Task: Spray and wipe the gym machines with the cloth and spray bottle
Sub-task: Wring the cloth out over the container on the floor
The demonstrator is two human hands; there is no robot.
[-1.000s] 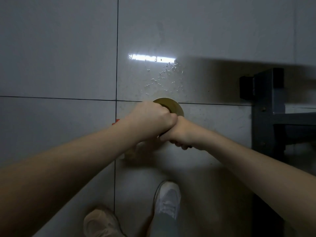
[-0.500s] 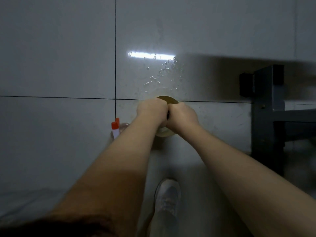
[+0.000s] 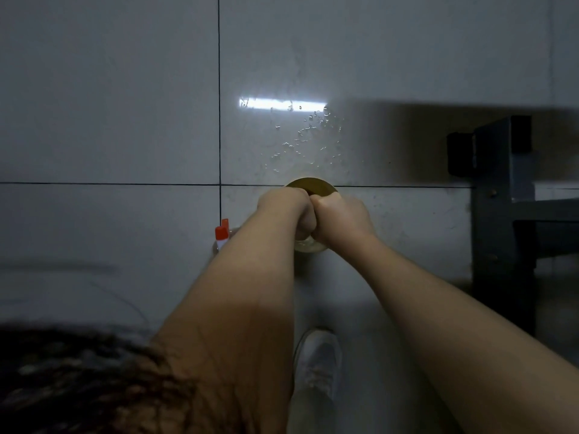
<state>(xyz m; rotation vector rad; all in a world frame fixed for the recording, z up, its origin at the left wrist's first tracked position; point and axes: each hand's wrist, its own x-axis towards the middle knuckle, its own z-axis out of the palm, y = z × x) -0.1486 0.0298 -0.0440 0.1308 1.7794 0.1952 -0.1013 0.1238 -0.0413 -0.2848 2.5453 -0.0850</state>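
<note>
My left hand (image 3: 285, 211) and my right hand (image 3: 341, 217) are clenched into fists, pressed side by side. A dark sliver shows between them, seemingly the cloth; most of it is hidden. Under the fists stands a round yellowish container (image 3: 310, 183) on the tiled floor. The spray bottle (image 3: 221, 234), clear with an orange-red nozzle, stands on the floor just left of my left forearm, partly hidden by it.
Water droplets (image 3: 307, 139) lie on the grey tile beyond the container. A dark metal machine frame (image 3: 498, 198) rises at the right. A white shoe (image 3: 318, 358) stands below my arms. Dark hair (image 3: 78, 386) fills the lower left corner.
My fists have twisted from left-over-right to side by side and moved slightly up over the container. The spray bottle has come into view from behind my left arm.
</note>
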